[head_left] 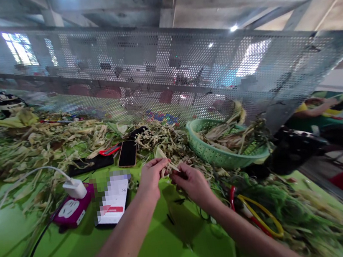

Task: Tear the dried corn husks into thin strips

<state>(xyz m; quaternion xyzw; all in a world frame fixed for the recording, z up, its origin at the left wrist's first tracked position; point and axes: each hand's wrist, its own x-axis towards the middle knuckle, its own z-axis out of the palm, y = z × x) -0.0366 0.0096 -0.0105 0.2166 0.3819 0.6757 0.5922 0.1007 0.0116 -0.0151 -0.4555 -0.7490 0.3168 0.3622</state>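
My left hand [150, 174] and my right hand [191, 181] meet over a bright green table [162, 247]. Both pinch a pale dried leaf strip [164, 159] between them, fingers closed on it. Behind the hands lies a heap of dried husks and leaves [160, 140]. A green plastic basket [215, 152] with more husks stands just right of the hands.
A phone [127, 153] lies face up behind my left hand, a second phone with a lit screen [114, 199] to its left, and a purple power strip with a white plug [72, 204]. Red and yellow-handled scissors [255, 214] lie at right. A perforated metal screen [164, 70] backs the table.
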